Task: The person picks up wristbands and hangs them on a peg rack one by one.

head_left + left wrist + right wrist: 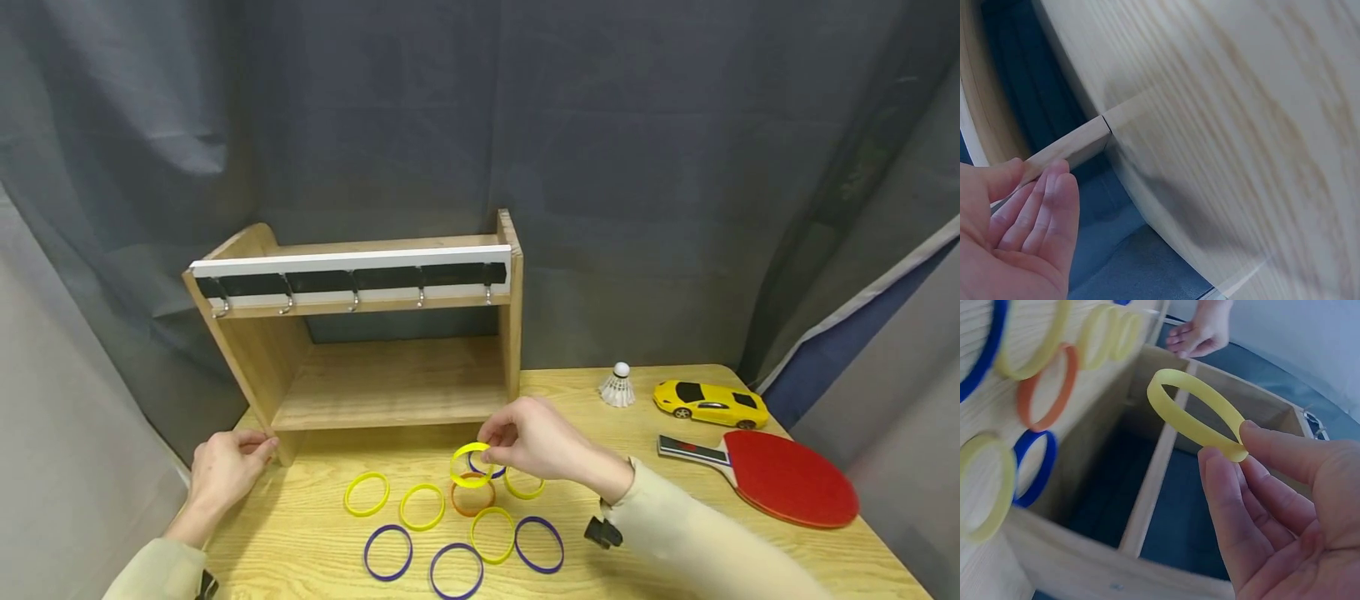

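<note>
Tbl (300, 546) below, R hand (531, 442) pinches yellow band (1188, 425), L hand (223, 471) grips shelf (405, 375).

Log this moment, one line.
right hand: pinches yellow band above table | left hand: holds shelf at left | other bands: on table | hooks: bare

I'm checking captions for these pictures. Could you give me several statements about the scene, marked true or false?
1. The right hand pinches a yellow band. True.
2. The hooks on the wooden rack carry bands. False: all five are bare.
3. In the head view, the toy car lies beyond the red paddle. True.
4. The shuttlecock stands on the rack's lower shelf. False: it stands on the table.
5. The left hand is at the rack's lower left corner. True.
</note>
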Tool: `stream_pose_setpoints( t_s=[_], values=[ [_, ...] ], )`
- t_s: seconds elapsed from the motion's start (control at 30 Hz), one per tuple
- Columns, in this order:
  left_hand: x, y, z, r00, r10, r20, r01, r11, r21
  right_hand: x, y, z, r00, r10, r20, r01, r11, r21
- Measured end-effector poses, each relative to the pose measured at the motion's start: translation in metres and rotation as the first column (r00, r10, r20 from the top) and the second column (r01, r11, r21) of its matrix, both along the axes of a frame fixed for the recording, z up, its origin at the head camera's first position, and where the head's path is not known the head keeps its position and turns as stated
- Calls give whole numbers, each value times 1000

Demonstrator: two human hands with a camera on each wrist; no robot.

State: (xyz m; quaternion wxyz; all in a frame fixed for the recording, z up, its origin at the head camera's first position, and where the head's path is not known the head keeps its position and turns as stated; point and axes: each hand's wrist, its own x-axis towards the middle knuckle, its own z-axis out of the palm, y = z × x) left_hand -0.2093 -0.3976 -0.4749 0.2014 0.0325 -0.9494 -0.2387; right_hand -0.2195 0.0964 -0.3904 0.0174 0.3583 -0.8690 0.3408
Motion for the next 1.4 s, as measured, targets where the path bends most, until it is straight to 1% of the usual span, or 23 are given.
stream_pose_setpoints(
  t_s=[0.17, 0.3, 0.43, 0.57, 0.67, 0.83, 0.93, 1.03, 1.17, 1.27, 1.4],
  values=[
    [-1, 1, 1, 1000, 5, 6, -5, 1000, 3, -2, -16, 9, 999, 7, 34, -4, 998, -67],
    [-2, 1, 0, 1000, 10, 2, -10, 1000, 5, -2, -31, 16, 998, 14, 67, -4, 988, -154],
    [-2, 1, 1, 1000, 17, 4, -17, 1000, 13, -2, -49, 19, 993, 20, 115, 9, 968, -252],
    [-3, 1, 2, 1000, 14, 17, -14, 1000, 15, -2, -66, 21, 988, 31, 154, 21, 946, -324],
    [-3, 0, 2, 1000, 13, 22, -14, 1000, 14, -2, -79, 21, 985, 42, 166, 21, 933, -359],
    [-3, -1, 2, 1000, 12, 26, -12, 1000, 6, -1, -99, 28, 980, 63, 191, 21, 911, -411],
    [-2, -1, 2, 1000, 5, 21, -6, 1000, 5, -1, -110, 33, 971, 86, 225, 27, 889, -457],
    [-1, 0, 2, 1000, 5, 5, -5, 1000, 9, -2, -120, 36, 954, 120, 276, 39, 860, -509],
    [0, -1, 1, 1000, 15, -11, -15, 1000, 9, -3, -137, 40, 918, 178, 355, 66, 813, -578],
    [-1, -1, 0, 1000, 24, -11, -24, 1000, 10, -4, -150, 42, 891, 207, 404, 100, 778, -620],
    [-2, -1, 1, 1000, 22, -4, -22, 1000, 14, -8, -169, 47, 862, 235, 449, 149, 729, -668]
  ],
)
